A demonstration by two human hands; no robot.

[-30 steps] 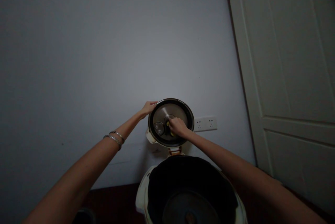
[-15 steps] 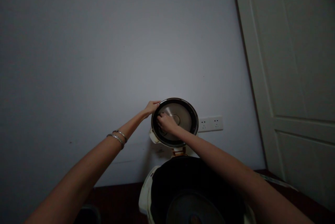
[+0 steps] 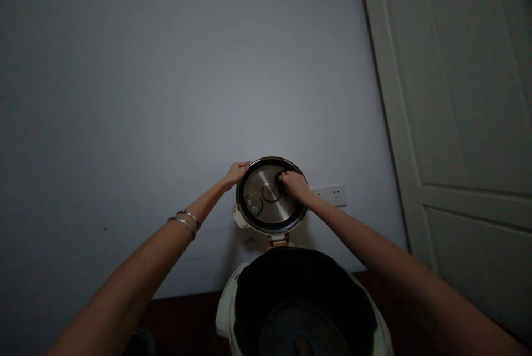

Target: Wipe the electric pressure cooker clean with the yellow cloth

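Round stainless steel lid (image 3: 257, 187) with black rim stands open above white rice cooker (image 3: 225, 311), straight ahead of both hands. Left hand (image 3: 236, 173) curls over its upper left rim, fingers close together. Right hand (image 3: 296, 187) lies nearer the lid's middle, right of centre, fingers bunched and pressing small yellow object (image 3: 280, 177) against the steel

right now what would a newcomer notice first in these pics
The raised round lid of the open cooker stands out mid-view, its metal face turned to the camera, with the cooker's dark inside at the bottom. The left hand holds its rim while the right hand rests on the metal face, with something yellow at the fingertips. A pale door fills the right side.
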